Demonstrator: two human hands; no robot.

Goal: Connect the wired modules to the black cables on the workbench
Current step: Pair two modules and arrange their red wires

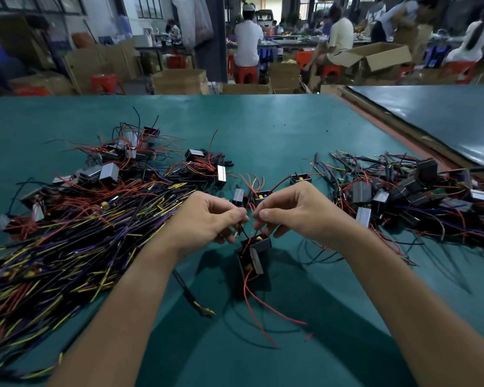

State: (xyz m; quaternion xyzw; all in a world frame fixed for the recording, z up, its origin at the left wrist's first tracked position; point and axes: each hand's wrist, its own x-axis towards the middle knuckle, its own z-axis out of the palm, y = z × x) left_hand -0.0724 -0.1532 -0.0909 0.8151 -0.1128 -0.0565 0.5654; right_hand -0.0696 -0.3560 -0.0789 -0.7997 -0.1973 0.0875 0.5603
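Two small black wired modules [254,255] hang by thin red and black wires just above the green workbench [263,129], below my two hands. My left hand [207,219] pinches a black wire end between thumb and fingers. My right hand [294,212] pinches a red wire end, fingertip to fingertip with the left. A black cable [192,296] with a yellow stripped tip runs from under my left wrist down onto the mat. Loose red wires [266,308] trail from the modules toward me.
A big heap of black, yellow and purple cables [67,247] lies at left, with metal-cased modules [106,171] behind it. Another pile of wired modules [403,191] sits at right. A second table [444,115] adjoins at far right. People and cardboard boxes fill the background.
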